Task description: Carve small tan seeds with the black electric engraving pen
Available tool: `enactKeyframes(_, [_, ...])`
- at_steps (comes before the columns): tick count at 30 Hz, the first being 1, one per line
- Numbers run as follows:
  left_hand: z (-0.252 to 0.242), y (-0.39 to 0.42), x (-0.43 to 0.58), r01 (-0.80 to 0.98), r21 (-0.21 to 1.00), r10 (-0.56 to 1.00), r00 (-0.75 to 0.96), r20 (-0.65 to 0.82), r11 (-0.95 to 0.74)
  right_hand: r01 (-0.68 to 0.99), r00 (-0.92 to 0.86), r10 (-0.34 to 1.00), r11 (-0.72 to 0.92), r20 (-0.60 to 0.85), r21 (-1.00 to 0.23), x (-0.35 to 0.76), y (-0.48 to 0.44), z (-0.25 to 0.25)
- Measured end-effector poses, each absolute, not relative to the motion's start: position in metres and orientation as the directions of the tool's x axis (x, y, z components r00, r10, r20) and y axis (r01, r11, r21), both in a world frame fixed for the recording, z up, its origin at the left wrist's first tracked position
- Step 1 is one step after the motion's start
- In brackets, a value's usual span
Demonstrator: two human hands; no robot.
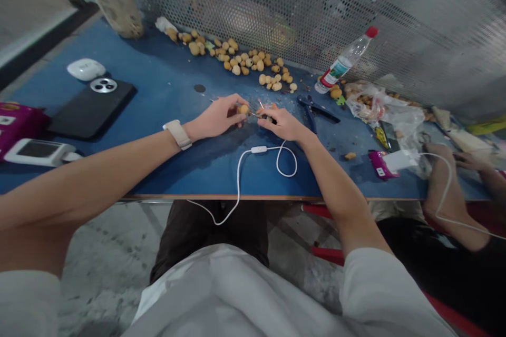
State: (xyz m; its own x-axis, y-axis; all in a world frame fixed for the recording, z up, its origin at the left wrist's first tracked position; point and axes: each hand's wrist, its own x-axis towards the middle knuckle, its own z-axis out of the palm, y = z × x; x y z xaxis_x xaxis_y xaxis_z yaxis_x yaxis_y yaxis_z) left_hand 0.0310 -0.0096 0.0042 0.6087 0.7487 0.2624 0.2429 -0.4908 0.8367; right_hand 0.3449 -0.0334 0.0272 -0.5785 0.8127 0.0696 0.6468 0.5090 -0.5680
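Note:
My left hand (pixel 219 116) is closed on a small tan nut-like piece (pixel 243 109) above the blue table (pixel 166 89). My right hand (pixel 281 124) is closed on a thin dark tool (pixel 265 116) whose tip meets the piece. The two hands nearly touch at the table's middle. A white band sits on my left wrist (pixel 178 134). A row of several more tan pieces (pixel 241 60) lies behind the hands along the mesh wall.
Blue-handled pliers (pixel 314 109) lie right of my hands, a clear bottle (pixel 343 60) behind them. A black phone (pixel 93 108), white case (pixel 86 69) and white device (pixel 37 151) lie left. A white cable (pixel 259 150) loops in front. Another person's hands (pixel 438 168) work at right, near plastic bags (pixel 379 102).

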Motion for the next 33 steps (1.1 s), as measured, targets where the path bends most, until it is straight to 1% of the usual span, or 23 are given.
enactKeyframes(9, [0.0024,-0.0090,0.0316,0.266,0.820,0.747,0.610,0.263,-0.506,0.614,-0.552,0.822,0.514,0.140,-0.598,0.3440,-0.0325,0.0223])
enactKeyframes(17, [0.0058,-0.0110,0.0302,0.259,0.816,0.736,0.623,0.267,-0.516,0.615,-0.558,0.821,0.506,0.119,-0.605,0.3454,-0.0314,0.0204])
enactKeyframes(25, [0.0100,-0.0142,0.0304,0.316,0.792,0.745,0.620,0.245,-0.523,0.609,-0.527,0.838,0.488,0.142,-0.625,0.3415,-0.0354,0.0245])
enactKeyframes(29, [0.0103,-0.0169,0.0317,0.387,0.744,0.761,0.601,0.245,-0.545,0.585,-0.510,0.845,0.479,0.162,-0.654,0.3415,-0.0370,0.0233])
enactKeyframes(33, [0.0099,-0.0185,0.0327,0.455,0.653,0.764,0.562,0.317,-0.606,0.575,-0.510,0.842,0.487,0.177,-0.658,0.3426,-0.0365,0.0228])
